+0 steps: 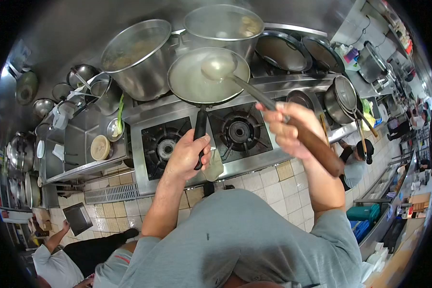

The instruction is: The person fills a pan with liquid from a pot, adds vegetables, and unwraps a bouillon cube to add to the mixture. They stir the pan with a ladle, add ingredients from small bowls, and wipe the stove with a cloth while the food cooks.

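Note:
My left hand (189, 156) is closed round the black handle of a frying pan (187, 81), which is held up near the rims of the large pots. In my right hand (293, 129) is the wooden handle of a long metal ladle (218, 66), fingers wrapped round it. The ladle's bowl is over the pan's pale inner surface; whether they touch I cannot tell. Two gas burners, a right one (239, 131) and a left one (166, 148), lie below and behind the pan.
Large pots (139, 72) and woks (283, 50) line the back. A metal sink (81, 139) with a round container (101, 147) is at left. One person (60, 261) holds a dark tray at lower left; another person (355, 165) is at right.

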